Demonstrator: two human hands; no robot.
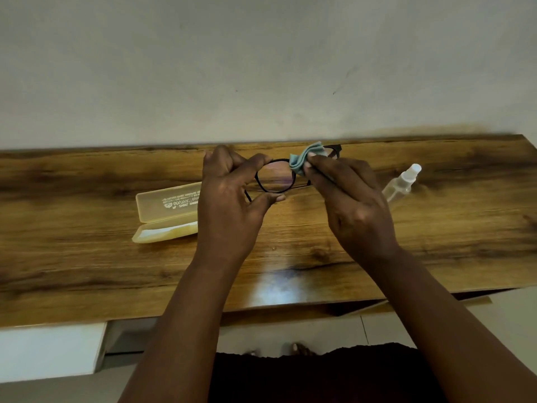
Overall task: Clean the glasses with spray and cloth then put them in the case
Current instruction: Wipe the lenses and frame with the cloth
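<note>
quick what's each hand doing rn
Left hand: pinching the rim of the glasses between fingers and thumb.
Right hand: pinching the cloth against the other lens.

— How is the light?
— Dim and warm. A pale glare patch sits on the table [273,289] near its front edge, and both hands [229,199] look dark, underexposed.
— Sharpness?
— Soft all over. The table's ends smear, and its back edge bows from the wide lens. The wall [261,68] is evenly lit.
</note>
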